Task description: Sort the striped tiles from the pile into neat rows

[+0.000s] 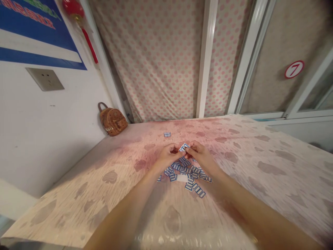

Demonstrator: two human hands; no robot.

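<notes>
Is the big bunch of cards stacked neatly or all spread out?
Spread out: the cards lie at different angles, many overlapping, on the tablecloth, near the left hand and right hand.

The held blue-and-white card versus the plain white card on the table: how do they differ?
The held blue-and-white card shows a blue-and-white pattern; the plain white card shows a blank face.
The held card is up between the left hand and right hand; the plain one lies among scattered cards.
The held card sits diagonally in view; the plain one runs roughly crosswise.
Both look small and thin.
</notes>
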